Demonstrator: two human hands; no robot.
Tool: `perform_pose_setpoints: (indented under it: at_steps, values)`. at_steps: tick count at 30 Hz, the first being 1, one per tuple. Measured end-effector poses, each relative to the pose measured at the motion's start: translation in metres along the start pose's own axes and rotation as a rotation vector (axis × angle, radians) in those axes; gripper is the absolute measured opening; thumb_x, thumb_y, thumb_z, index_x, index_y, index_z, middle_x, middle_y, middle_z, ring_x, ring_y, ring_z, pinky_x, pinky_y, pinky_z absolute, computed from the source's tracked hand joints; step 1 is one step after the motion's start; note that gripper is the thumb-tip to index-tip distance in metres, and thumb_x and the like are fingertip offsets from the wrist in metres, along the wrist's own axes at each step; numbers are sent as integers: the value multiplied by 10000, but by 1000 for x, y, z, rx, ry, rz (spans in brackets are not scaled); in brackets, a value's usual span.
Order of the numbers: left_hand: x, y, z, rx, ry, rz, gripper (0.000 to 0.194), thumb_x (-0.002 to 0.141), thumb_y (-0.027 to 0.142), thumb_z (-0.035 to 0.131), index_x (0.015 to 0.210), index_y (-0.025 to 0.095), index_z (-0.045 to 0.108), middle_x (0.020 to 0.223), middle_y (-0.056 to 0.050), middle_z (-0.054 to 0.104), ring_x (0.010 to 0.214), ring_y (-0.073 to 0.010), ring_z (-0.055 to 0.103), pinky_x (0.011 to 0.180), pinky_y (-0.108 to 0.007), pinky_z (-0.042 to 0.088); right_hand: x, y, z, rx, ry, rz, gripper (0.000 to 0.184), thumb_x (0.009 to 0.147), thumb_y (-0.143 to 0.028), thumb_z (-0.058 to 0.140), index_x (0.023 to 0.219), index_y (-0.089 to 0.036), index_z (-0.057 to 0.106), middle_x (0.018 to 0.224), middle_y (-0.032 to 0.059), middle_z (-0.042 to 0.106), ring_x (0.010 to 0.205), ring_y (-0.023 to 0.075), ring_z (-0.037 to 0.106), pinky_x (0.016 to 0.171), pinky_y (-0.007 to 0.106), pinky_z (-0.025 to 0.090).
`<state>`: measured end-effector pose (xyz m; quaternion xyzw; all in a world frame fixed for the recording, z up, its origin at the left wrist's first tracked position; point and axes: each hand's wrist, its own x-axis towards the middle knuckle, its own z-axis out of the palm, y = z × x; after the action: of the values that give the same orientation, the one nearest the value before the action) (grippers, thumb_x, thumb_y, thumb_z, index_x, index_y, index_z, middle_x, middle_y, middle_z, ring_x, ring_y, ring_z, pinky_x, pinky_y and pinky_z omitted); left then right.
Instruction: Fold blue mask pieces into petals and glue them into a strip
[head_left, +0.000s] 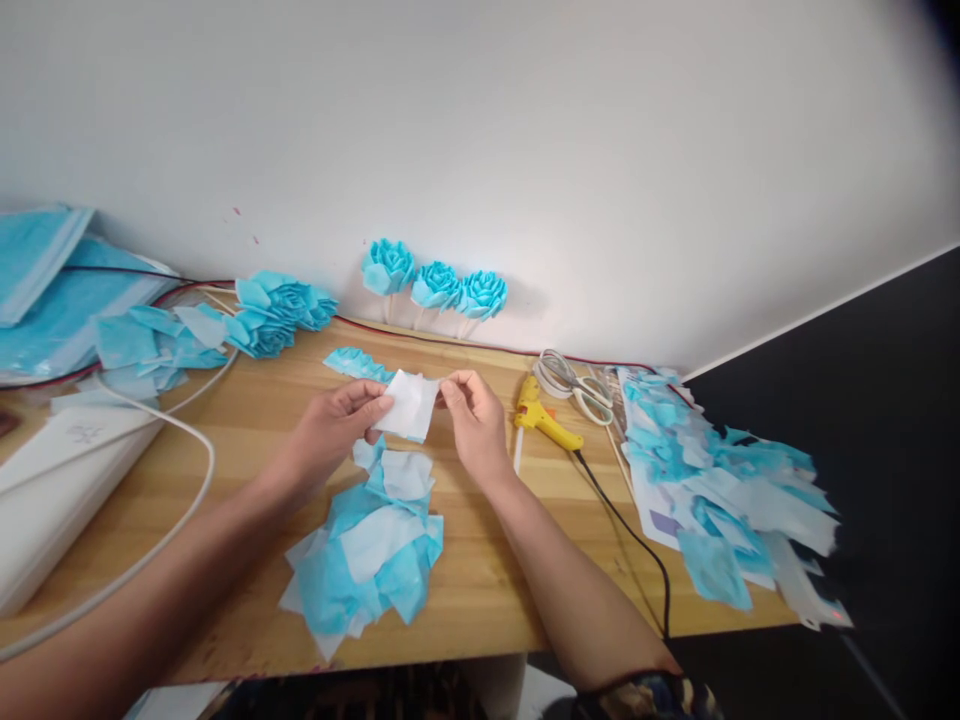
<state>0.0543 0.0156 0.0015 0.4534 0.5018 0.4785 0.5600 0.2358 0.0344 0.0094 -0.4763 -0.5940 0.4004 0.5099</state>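
Between my two hands, a small white fabric square [409, 403] is held up over the wooden table. My left hand [346, 412] pinches its left side between thumb and fingers. At the opposite upper corner, my right hand [474, 415] has its thumb and fingers closed on the edge. Just behind lies a strip of folded blue petals [354, 363], partly hidden by the left hand and the square. Nearer to me, a loose pile of blue and white fabric pieces [367, 560] rests on the table.
Three blue fabric flowers [439, 287] on sticks lean against the wall; more flowers [277, 310] lie left. A yellow glue gun [546, 420] and scissors [589, 390] lie right, near fabric scraps [712, 480]. A white cable [206, 470] loops past a white box [67, 490].
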Motion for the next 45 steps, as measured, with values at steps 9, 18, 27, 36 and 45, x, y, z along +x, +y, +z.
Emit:
perform_pose_setpoints:
  at_steps: [9,18,27,36,45]
  values:
    - [4,-1,-5,-219,58,55,183,813,359,704,796,182,657,613,43,539,541,-71,439,536,-181,362,-4,-2,3,80,-21,26,253,915,-439,551,814,-216,613,830,16,676,819,165,625,790,297,494]
    - [2,-4,-2,-212,15,31,219,795,385,713,862,180,670,666,19,594,541,-89,476,533,-208,401,-5,7,12,327,-238,290,312,803,-501,654,771,-196,707,774,26,678,746,171,606,684,294,527]
    - [0,-1,0,-41,-57,32,268,850,459,641,855,191,634,591,26,580,554,-123,505,544,-231,388,-2,3,9,247,-156,218,186,780,-381,661,733,-201,660,706,-27,611,670,127,538,679,253,462]
    - [-4,11,0,213,12,158,415,890,441,536,549,207,494,474,20,512,483,-131,471,517,-254,354,-6,5,9,87,-182,118,245,835,-403,601,712,-192,610,671,-37,530,661,119,465,643,235,382]
    - [-3,9,0,136,67,146,437,888,333,561,485,202,452,479,23,508,507,-115,491,555,-244,366,-2,12,5,85,-141,91,270,883,-409,567,760,-188,660,706,-30,596,690,120,527,654,228,421]
